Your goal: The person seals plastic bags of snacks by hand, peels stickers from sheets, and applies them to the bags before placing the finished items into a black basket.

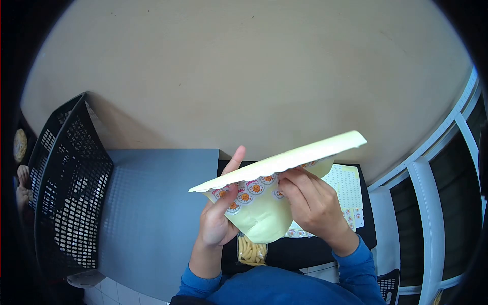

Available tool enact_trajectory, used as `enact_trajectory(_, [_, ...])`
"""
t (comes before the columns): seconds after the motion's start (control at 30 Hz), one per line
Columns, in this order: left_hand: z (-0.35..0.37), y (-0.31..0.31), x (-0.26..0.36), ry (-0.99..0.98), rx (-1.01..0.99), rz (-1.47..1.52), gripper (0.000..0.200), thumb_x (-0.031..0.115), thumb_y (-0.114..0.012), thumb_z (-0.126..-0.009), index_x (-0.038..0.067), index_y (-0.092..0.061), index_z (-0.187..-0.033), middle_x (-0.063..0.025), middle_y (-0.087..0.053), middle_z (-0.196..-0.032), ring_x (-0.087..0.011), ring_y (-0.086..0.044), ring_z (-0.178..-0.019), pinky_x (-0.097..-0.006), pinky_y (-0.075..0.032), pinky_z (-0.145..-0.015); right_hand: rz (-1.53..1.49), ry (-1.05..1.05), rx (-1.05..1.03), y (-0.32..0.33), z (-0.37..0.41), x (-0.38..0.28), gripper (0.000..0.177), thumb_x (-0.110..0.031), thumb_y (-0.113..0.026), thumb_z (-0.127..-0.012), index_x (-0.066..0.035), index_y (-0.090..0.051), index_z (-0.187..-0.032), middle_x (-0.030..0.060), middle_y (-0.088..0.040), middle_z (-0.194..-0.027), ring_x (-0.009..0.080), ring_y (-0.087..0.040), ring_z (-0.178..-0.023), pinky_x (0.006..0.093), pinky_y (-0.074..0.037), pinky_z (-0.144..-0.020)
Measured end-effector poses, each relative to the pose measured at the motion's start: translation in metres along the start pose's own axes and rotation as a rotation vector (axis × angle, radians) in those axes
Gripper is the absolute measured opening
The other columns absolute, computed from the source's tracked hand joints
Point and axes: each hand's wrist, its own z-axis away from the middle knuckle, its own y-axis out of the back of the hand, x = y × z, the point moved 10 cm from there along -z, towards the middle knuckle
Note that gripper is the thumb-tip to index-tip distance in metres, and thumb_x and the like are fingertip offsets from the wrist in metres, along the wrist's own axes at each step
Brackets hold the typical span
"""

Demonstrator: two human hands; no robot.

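A pale yellow sheet [277, 158] with round orange and pink stickers is raised in front of me, its lower part curling down. My left hand [218, 216] grips the sheet's left side, thumb on the stickers and a finger stretched up behind it. At the middle of the sheet, the fingers of my right hand [310, 201] are pinched together by the sticker rows; what lies between the fingertips is hidden. Below the sheet sits a clear packet of yellowish sticks [251, 251]. More sticker sheets [344, 185] lie on the black surface to the right.
A black perforated basket [71, 188] stands at the left on a grey table [152, 218]. Part of another person's hand [23, 194] shows beyond the basket. A beige wall rises ahead, with white-framed panels [429, 218] at the right. A dark basket [389, 285] is low at the right.
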Motion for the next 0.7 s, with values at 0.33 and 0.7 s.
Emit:
enact_trajectory(0.33, [0.001,-0.001,0.003,0.013,0.008,0.002,0.051,0.011,-0.033,-0.09,0.005,-0.014,-0.137,-0.0186,-0.039,-0.128,-0.0293,-0.04,-0.118,-0.0401,-0.035,-0.097,-0.052,-0.004,-0.027,0.001,0.005,0.001,0.019,-0.005,-0.059,-0.07,0.003,-0.058,-0.087,0.012,-0.056,-0.091,0.0239,-0.059,-0.08,0.0315,-0.05,-0.068])
enact_trajectory(0.7, [0.017,0.012,0.008,-0.022,-0.001,-0.231,0.077,0.052,-0.041,-0.083,0.001,-0.015,-0.136,-0.0188,-0.03,-0.134,-0.033,-0.035,-0.121,-0.0452,-0.03,-0.099,-0.272,-0.056,0.188,0.022,0.001,0.011,0.028,-0.003,-0.068,-0.059,-0.004,-0.059,-0.085,0.0069,-0.056,-0.081,0.0214,-0.055,-0.072,0.0306,-0.043,-0.061])
